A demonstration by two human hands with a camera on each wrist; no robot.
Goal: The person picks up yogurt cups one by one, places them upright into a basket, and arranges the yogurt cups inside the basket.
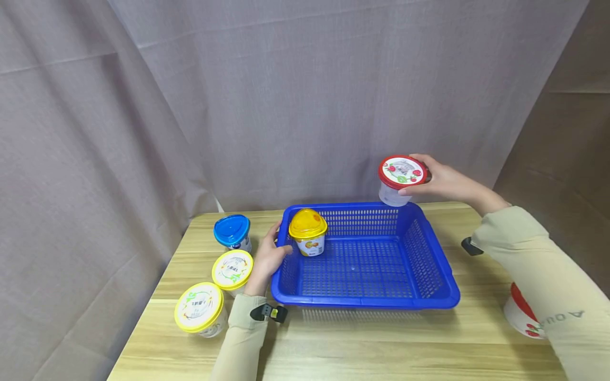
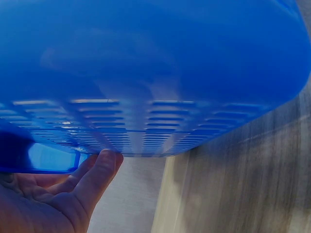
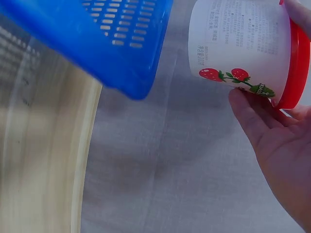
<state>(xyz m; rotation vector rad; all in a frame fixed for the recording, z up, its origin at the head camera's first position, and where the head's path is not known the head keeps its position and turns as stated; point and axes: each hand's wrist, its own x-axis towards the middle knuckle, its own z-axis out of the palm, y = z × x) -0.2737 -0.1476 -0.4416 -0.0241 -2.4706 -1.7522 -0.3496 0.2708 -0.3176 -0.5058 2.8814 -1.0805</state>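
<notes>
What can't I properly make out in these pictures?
- Red-lidded tub at the right: partly covered by the right sleeve, head view.
- Inside of the tub in the right hand: hidden by its lid, head view.
- That tub's finest print: too small to read, right wrist view.
- Blue basket: cut off by the top edge, left wrist view.

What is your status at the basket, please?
Right hand holding red-lidded tub, raised near far right corner of blue basket. Left hand gripping basket's left side. Yellow-lidded tub inside, left end. Nothing visibly in the way.
</notes>
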